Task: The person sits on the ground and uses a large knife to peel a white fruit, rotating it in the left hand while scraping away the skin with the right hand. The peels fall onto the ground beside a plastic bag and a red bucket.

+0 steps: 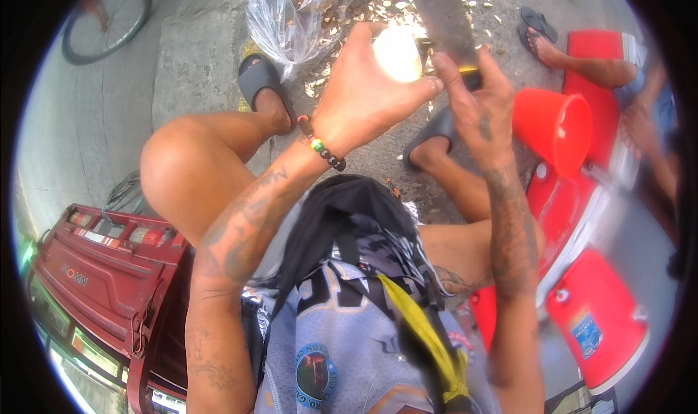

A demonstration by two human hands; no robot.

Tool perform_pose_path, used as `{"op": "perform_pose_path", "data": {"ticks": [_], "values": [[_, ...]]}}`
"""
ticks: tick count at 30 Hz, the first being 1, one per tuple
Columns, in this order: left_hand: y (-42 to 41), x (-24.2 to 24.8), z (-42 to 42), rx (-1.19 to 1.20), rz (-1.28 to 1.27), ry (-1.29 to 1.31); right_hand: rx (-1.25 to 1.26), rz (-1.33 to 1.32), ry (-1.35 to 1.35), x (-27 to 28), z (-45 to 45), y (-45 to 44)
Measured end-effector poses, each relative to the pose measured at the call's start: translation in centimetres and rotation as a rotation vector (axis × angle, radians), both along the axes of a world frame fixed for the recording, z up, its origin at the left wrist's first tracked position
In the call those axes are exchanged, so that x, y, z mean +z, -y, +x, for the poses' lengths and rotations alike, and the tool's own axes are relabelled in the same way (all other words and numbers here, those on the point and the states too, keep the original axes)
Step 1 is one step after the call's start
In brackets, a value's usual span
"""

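My left hand (365,86), with a beaded bracelet at its wrist, grips a rounded white object (397,53), so overexposed that its surface cannot be made out. Close by on the right, my right hand (480,103) is wrapped around the dark handle of a wide-bladed knife (444,18). A yellow band shows where blade meets handle. The blade points up and away from me, and its tip runs out of the picture. Left thumb and right hand almost meet below the white object. Pale chips (384,2) lie scattered on the concrete beneath.
A clear plastic bag (294,29) with brownish contents lies ahead. To my right are a red bucket (545,119), red coolers (597,316) and another person's sandalled foot (540,43). A red cargo vehicle's tailgate (109,272) is on my left, with a bicycle wheel (109,24) beyond.
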State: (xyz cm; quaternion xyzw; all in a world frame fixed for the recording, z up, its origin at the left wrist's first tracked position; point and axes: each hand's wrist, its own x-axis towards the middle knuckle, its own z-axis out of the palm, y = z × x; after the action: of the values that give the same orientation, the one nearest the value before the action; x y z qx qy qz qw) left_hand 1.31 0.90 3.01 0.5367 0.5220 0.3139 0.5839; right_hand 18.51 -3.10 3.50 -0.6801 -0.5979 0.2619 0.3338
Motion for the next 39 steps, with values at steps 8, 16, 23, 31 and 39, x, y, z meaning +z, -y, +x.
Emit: {"op": "perform_pose_path", "data": {"ticks": [8,16,23,31,39], "values": [[-0.1,0.3,0.0,0.010,0.036,-0.045,-0.029,0.074,0.029,0.8,-1.2,0.7],[-0.3,0.0,-0.1,0.025,-0.020,-0.022,-0.087,0.034,0.016,0.4,-0.7,0.3],[-0.1,-0.5,0.2,0.042,0.044,-0.051,-0.097,0.068,0.023,0.0,-0.8,0.3],[-0.1,-0.5,0.2,0.046,0.056,-0.046,-0.069,0.020,0.052,0.1,-0.8,0.3],[0.1,0.0,0.4,0.046,0.074,-0.040,-0.048,0.097,0.070,0.1,-1.1,0.6]]}}
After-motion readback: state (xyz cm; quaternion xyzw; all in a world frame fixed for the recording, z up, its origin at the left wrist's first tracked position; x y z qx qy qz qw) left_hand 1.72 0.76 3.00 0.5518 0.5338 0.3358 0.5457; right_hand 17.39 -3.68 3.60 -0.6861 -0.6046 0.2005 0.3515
